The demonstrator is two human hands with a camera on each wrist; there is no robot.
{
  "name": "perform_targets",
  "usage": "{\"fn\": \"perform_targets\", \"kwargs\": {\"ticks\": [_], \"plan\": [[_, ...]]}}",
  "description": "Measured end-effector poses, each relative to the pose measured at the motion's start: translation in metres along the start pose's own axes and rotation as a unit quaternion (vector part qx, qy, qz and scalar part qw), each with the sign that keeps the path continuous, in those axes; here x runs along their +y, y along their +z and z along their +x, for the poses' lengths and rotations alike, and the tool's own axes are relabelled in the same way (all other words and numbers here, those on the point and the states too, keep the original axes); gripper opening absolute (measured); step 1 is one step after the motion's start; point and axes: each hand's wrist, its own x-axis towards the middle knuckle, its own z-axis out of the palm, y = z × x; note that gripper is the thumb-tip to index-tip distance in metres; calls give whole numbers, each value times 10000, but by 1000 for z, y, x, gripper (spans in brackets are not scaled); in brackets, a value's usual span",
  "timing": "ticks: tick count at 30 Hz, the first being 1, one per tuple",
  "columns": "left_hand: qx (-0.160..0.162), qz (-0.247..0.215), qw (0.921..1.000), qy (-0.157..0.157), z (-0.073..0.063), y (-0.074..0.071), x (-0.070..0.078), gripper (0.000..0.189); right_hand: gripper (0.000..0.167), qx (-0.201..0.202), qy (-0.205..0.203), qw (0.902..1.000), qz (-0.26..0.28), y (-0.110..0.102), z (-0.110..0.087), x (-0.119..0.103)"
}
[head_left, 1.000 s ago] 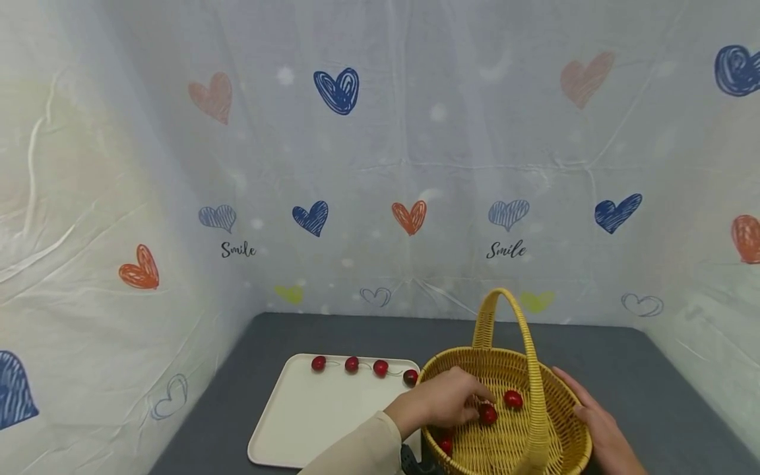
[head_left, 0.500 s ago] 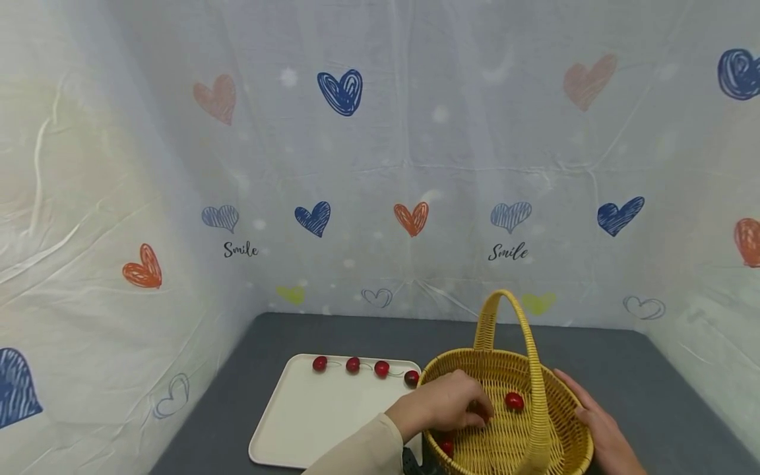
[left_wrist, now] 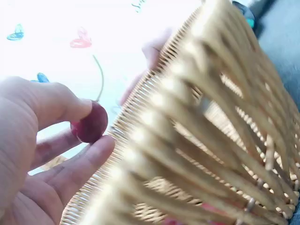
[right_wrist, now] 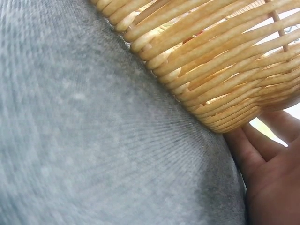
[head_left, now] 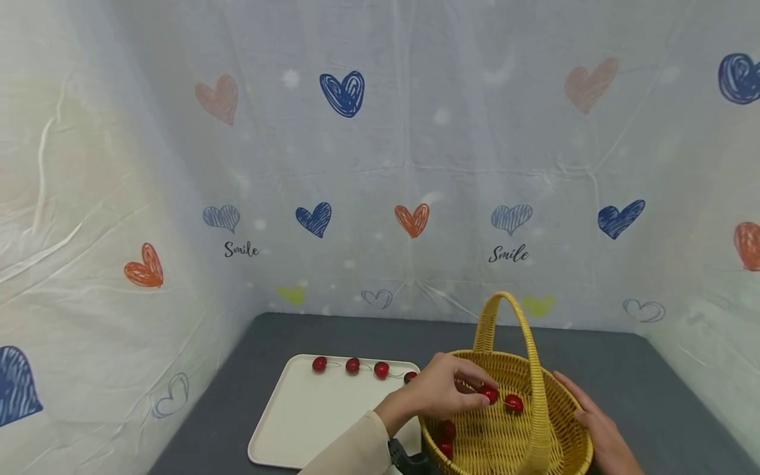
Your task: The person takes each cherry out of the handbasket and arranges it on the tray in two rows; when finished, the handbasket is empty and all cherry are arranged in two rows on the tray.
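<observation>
My left hand (head_left: 448,389) pinches a dark red cherry (head_left: 489,394) between thumb and fingers, raised inside the yellow wicker basket (head_left: 475,455). Up close in the left wrist view, the cherry (left_wrist: 91,123) has a thin green stem pointing upward, and the basket's woven rim (left_wrist: 154,108) runs beside the fingertips. Another cherry (head_left: 513,404) lies on the basket floor just right of the held one. Two more, one a red cherry (head_left: 445,448), lie by the left wall. My right hand (head_left: 602,425) rests against the basket's outer right side, fingers (right_wrist: 246,147) fairly straight along the weave.
A white rectangular tray (head_left: 320,415) stands left of the basket, with several cherries (head_left: 353,366) in a row along its far edge. The basket's tall arched handle (head_left: 537,396) rises right of my left hand. A heart-printed curtain (head_left: 380,165) closes off the dark grey table (head_left: 629,369).
My left hand closed over a cherry on the basket floor, then lifted it up and away from the bottom. Cherries by the left wall show more now. The right hand stayed at the basket.
</observation>
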Motion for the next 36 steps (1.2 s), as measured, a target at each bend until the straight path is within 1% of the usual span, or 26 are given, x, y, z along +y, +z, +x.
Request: {"fn": "perform_targets", "kwargs": {"ticks": [3, 6, 8, 11, 13, 16, 19, 22, 25, 28, 30, 33, 36], "plan": [[66, -172, 9998, 116, -8, -7, 4, 27, 70, -24, 72, 9999, 66, 1, 0, -2], [269, -317, 9986, 323, -21, -18, 6, 28, 70, -8, 26, 10000, 46, 1, -1, -2], [432, -454, 9970, 454, -33, -26, 7, 27, 69, -6, -37, 10000, -5, 1, -1, -1], [620, -650, 9949, 453, -54, -41, 8, 26, 68, -14, -75, 10000, -53, 0, -1, 0], [732, -717, 9942, 337, -70, -50, 8, 26, 68, -27, -39, 10000, -11, 0, -1, 1], [932, -691, 9932, 66, -95, -64, 7, 27, 69, -66, 114, 9997, 197, -1, 0, 0], [1185, -495, 9915, -191, -120, -75, 6, 26, 69, -110, 207, 9991, 341, -2, 0, 0], [1343, -342, 9896, -387, -141, -81, 2, 24, 68, -138, 182, 9992, 318, -5, 0, 1], [1431, -241, 9880, -526, -159, -83, -4, 21, 69, -141, 164, 9994, 257, -6, 1, 2], [1524, -194, 9861, -632, -170, -81, -12, 21, 69, -138, 115, 9995, 241, -7, 2, 3], [1588, -139, 9852, -637, -173, -79, -19, 21, 68, -169, 113, 9994, 291, -6, 3, 4], [1651, 17, 9846, -579, -172, -73, -27, 23, 66, -213, 69, 9989, 419, -4, 3, 6], [1647, 307, 9845, -511, -166, -65, -34, 22, 65, -292, 39, 9984, 485, -3, 4, 6]]}}
